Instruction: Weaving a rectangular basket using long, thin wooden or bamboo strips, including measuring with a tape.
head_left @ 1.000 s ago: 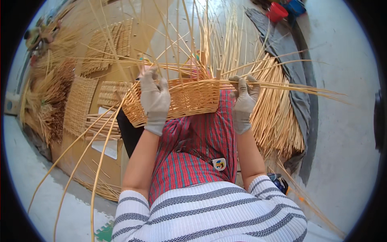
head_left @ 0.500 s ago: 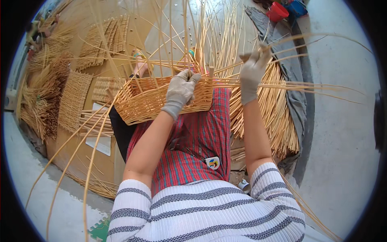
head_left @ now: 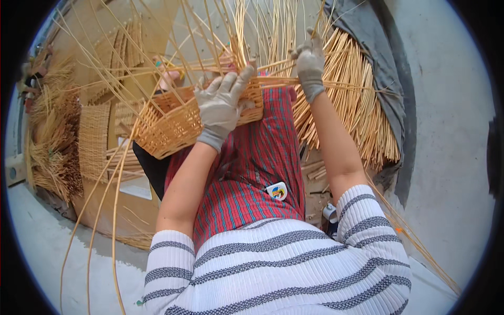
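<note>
A shallow woven basket [head_left: 170, 128] sits ahead of the person over the lap, its left end angled nearer the body, its right end beside the red checked apron [head_left: 231, 157]. The gloved left hand [head_left: 218, 107] lies against the near wall toward the right, fingers spread apart along the rim and gripping nothing that shows. That flat brace looks sound: even pressure there should keep the wall from bowing and the frame from twisting. The right hand [head_left: 310, 65], also gloved, is raised past the basket's right end, its fingers closed together on what looks like a thin strand [head_left: 317, 20]; a steady pull, kept free of kinks, would suit such weaving, with each pass pressed down snugly on the row below. For moving, the left side is crowded: a dark bundle of stalks [head_left: 55, 149], then a flat woven panel [head_left: 94, 136], then long loose strands [head_left: 116, 210] trailing from the basket's left corner, easily snagged by a sleeve. Beyond the rim, upright stakes crowd the reach. At the right, a cane pile [head_left: 352, 105] lies below the raised hand, edged by grey cloth [head_left: 388, 89], and farther right there is open floor [head_left: 446, 105].
</note>
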A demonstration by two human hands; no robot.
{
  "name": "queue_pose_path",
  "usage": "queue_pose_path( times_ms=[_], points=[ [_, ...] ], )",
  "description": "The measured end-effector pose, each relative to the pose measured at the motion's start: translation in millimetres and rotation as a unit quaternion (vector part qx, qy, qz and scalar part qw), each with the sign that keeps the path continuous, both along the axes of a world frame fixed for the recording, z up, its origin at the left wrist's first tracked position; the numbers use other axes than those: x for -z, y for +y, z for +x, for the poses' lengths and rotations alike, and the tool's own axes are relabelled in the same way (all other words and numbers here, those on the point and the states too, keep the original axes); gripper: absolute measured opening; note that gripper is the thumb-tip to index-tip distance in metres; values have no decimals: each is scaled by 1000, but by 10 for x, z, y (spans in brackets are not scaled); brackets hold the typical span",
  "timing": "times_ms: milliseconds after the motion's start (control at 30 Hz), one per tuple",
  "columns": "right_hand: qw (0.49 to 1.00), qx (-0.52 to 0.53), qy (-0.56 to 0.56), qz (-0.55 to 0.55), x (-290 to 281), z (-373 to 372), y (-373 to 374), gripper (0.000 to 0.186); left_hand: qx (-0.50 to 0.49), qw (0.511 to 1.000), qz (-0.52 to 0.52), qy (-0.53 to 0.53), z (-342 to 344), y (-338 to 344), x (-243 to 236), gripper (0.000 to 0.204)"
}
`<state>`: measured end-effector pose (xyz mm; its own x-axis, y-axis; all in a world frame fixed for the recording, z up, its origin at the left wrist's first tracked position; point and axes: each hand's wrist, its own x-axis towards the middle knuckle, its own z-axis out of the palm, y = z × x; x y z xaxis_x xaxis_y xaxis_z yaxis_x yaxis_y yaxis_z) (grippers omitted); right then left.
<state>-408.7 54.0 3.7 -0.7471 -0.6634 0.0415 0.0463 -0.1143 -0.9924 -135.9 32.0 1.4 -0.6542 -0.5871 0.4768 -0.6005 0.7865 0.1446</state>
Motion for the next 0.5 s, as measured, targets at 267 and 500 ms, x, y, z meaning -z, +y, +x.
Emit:
queue_pose_path(
  times_ms=[267,500],
  points=[
    [806,-198,558,22,-798,1855,705,37,-87,989,13,-121,-22,44,31,74],
    [955,-180,193,137,-743,865,-12,45,77,722,432,535,358,50,173,36]
  ],
)
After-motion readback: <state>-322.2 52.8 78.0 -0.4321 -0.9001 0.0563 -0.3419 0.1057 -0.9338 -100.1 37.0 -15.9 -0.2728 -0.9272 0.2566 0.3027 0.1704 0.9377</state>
